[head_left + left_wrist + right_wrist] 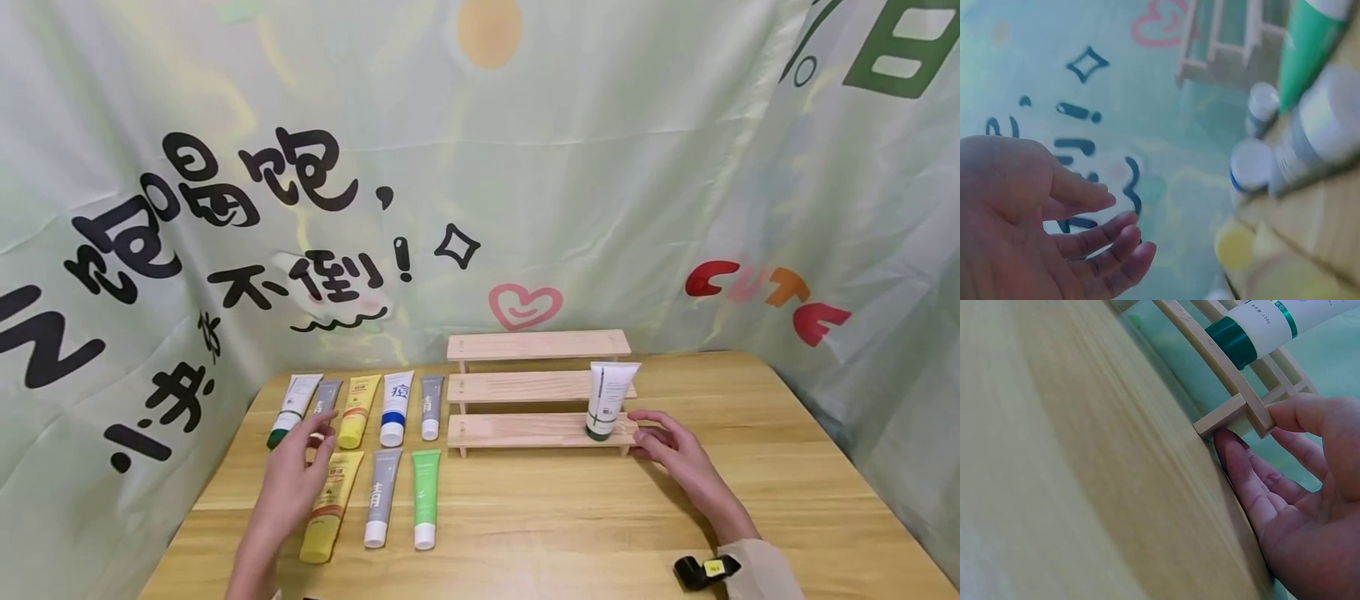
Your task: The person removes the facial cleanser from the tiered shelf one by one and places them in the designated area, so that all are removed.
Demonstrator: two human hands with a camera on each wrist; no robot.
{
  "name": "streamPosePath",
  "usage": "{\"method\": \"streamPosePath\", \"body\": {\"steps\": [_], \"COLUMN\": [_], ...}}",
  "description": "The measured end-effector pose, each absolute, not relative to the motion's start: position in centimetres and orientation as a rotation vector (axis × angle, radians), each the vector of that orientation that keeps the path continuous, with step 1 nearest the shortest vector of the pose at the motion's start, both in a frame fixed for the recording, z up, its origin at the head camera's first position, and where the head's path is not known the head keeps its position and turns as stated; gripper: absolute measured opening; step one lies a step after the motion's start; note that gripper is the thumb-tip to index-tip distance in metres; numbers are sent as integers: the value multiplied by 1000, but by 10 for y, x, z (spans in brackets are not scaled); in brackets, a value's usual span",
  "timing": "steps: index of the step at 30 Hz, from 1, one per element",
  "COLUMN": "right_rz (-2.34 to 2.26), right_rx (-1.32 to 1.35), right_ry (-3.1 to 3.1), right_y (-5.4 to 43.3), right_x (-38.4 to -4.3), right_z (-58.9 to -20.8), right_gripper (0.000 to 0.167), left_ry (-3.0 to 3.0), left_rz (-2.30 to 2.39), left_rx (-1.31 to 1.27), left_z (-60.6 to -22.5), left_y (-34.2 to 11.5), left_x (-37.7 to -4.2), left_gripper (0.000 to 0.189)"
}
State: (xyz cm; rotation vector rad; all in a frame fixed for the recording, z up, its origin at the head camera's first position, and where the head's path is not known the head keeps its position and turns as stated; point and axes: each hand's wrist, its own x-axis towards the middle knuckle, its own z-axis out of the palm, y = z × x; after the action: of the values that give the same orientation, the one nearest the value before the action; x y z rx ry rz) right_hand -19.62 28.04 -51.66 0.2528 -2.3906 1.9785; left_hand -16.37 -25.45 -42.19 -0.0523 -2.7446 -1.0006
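A three-step wooden rack (517, 429) stands at the back of the table. A white tube with a dark green cap (609, 400) stands cap-down on the right end of its lowest step. My right hand (686, 467) holds that end of the rack, thumb and fingers around the board's corner (1262, 419). My left hand (292, 475) hovers over the tubes at left with loosely bent fingers and nothing in them. It partly hides a grey tube (327, 393) and a yellow tube (330, 508). A white tube with a green cap (300, 400) lies just beyond it.
In the back row also lie a yellow tube (358, 408), a white tube with a blue band (396, 408) and a small grey tube (431, 407). A grey tube (382, 496) and a green tube (426, 498) lie in front. A printed curtain (600, 208) hangs behind.
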Motion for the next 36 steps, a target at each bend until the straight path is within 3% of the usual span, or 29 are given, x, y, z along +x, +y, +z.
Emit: {"method": "streamPosePath", "body": {"steps": [21,36], "right_rz": [1978,1973], "right_rx": [266,248], "right_ry": [-2399,-2403], "right_y": [282,282], "right_x": [-198,-198], "right_z": [-517,-516], "right_gripper": [44,44], "left_ry": [-2469,-2384], "left_rz": [-1502,-1610], "left_rx": [-232,-425], "left_z": [-398,-409], "left_y": [-178,-148], "left_x": [-175,-179], "left_gripper": [32,28]}}
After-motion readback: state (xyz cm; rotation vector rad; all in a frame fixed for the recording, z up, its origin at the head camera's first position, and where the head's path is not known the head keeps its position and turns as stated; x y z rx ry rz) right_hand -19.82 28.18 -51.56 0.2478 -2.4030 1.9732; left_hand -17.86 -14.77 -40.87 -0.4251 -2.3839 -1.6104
